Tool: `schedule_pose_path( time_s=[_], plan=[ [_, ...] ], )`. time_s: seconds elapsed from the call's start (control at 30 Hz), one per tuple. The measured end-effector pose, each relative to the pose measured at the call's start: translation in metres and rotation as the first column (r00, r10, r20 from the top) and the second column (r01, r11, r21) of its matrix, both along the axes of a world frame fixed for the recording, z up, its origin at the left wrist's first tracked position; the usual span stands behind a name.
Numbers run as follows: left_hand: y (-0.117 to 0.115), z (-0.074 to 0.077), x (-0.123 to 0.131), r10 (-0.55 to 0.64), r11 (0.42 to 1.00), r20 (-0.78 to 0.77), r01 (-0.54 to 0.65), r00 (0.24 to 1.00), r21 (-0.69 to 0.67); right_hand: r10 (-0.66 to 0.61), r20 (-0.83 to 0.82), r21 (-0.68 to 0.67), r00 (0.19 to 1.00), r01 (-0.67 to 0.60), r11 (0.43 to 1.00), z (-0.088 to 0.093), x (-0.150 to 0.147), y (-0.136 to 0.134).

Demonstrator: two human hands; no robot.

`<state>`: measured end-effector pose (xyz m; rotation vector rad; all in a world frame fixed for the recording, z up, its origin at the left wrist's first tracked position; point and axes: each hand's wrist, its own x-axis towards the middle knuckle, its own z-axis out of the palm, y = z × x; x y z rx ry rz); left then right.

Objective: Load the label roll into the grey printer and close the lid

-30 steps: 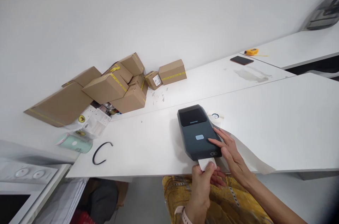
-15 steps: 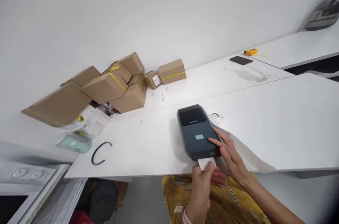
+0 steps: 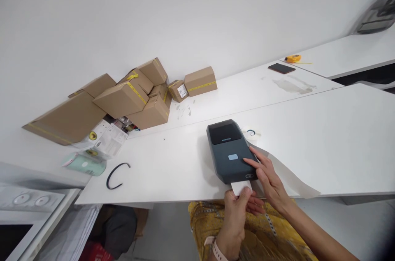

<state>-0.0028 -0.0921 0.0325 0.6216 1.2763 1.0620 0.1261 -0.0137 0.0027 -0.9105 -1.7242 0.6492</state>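
A dark grey label printer (image 3: 231, 152) with a black window and a light blue button lies on the white table, near its front edge. From its near end sticks out a white paper label (image 3: 240, 187). My left hand (image 3: 237, 207) pinches that label between thumb and fingers. On the printer's right side rests my right hand (image 3: 268, 176), fingers stretched out, the index fingertip on the top surface near the button. Behind the printer's right side is a roll of labels (image 3: 251, 132), partly hidden. A strip of pale backing paper (image 3: 291, 176) runs along the table beside my right hand.
Cardboard boxes (image 3: 121, 98) are piled at the back left. A black headband (image 3: 118, 175) and a mint green cylinder (image 3: 86, 164) lie at the left. Toward the back right are a phone (image 3: 281, 68) and a yellow tape measure (image 3: 293, 58).
Almost nothing differs. The view has shifted slightly, and both hands keep their places on the label and the printer.
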Motion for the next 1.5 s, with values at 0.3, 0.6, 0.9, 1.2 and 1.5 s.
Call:
schedule_pose_path(
  time_s=[0.3,0.6,0.9,1.2,1.5],
  plan=[
    [-0.009,0.01,-0.077,0.155,0.986,-0.287,-0.129,0.945,0.105,-0.084,0.266,0.252,0.96,0.015,0.968,0.041,-0.001,0.011],
    [0.006,0.01,-0.069,0.383,0.897,-0.134,-0.333,0.914,0.292,-0.153,0.458,0.35,0.876,-0.02,0.937,0.034,-0.007,0.017],
    [0.016,-0.008,-0.056,0.328,0.912,-0.118,-0.282,0.937,0.296,-0.231,0.474,0.379,0.85,0.041,0.925,0.028,-0.012,0.016],
    [0.018,0.01,-0.047,0.188,0.931,-0.121,-0.137,0.975,0.339,-0.029,0.38,0.258,0.924,-0.076,0.963,0.033,0.0,0.017],
    [0.023,0.005,-0.041,0.312,0.929,-0.232,-0.244,0.921,0.279,-0.06,0.294,0.393,0.954,-0.063,0.917,0.079,-0.004,0.05]
  ],
)
